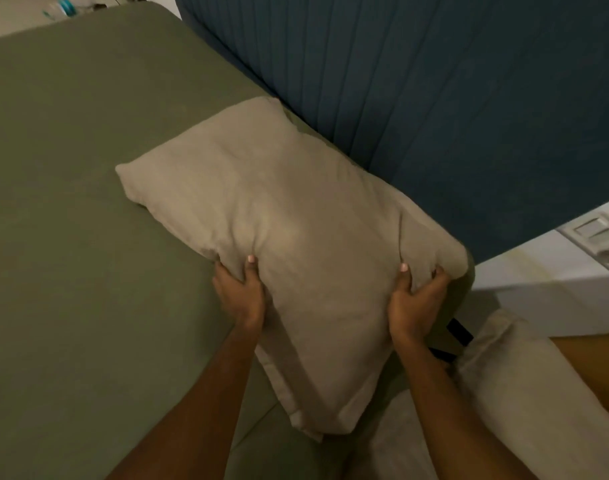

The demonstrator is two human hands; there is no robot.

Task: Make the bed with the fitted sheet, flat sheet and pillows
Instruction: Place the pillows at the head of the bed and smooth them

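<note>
The left hand (pixel 239 292) and right hand (pixel 415 303) each grasp the pillow (pixel 289 209), thumbs on top and fingers tucked under its sides. It rests on the green fitted sheet (pixel 88 220), its far side against the blue headboard (pixel 434 98) at 1 o'clock. A second pillow (pixel 525 393) lies at 4 o'clock from the right hand, and a wall switch (pixel 597 233) is at 2 o'clock.

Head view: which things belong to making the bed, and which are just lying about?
Job: beige pillow, gripped by left hand and right hand; green fitted sheet; pale bedding bundle at right.
Lying about: wall switches; small items far left.
</note>
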